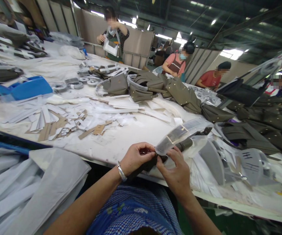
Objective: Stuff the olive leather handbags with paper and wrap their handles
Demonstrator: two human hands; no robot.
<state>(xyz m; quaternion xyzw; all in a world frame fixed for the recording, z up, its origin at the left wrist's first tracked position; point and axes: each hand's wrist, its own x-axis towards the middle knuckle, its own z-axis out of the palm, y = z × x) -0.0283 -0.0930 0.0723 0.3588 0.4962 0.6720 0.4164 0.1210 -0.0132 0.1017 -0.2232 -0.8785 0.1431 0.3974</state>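
Close to the table's front edge, my left hand (136, 158) and my right hand (176, 171) meet at the near end of a strap (177, 134). The strap is dark, has gold-coloured metal fittings and is wrapped in see-through plastic film. Both hands are closed, thumbs and fingertips pinching that end from either side. A dark piece (149, 164) hangs below my fingers, partly hidden by them. The strap's far end rests toward the olive bags on the right. Beside my right hand lie grey curved panels (211, 161) in see-through plastic.
Cut paper and brown card strips (55, 122) cover the table's left part, beside a blue plastic sheet (30, 88). Olive bags (150, 85) lie across the middle and right. White sheets (40, 176) are heaped at lower left. Several people (113, 39) work across the table.
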